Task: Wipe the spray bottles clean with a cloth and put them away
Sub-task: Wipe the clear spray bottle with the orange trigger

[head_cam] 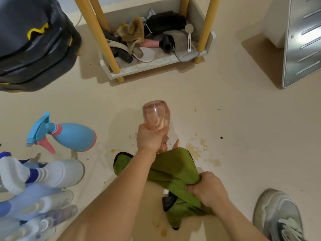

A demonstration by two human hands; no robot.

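Note:
My left hand point(150, 138) grips a clear pink spray bottle point(156, 114) around its neck, its base pointing away from me and its head hidden under a green cloth point(175, 168). My right hand point(207, 188) is closed on a bunched part of that cloth, nearer to me. A blue spray bottle with a pink trigger point(69, 136) lies on the floor to the left. Several white and pale blue spray bottles point(43, 186) lie piled at the lower left.
A low shelf with yellow legs point(139, 66) stands ahead, holding rags, brushes and other items. A dark bag point(33, 44) sits at the upper left and a metal panel point(302, 42) at the upper right. Brown stains point(196, 150) mark the floor. My shoe point(278, 214) is at the lower right.

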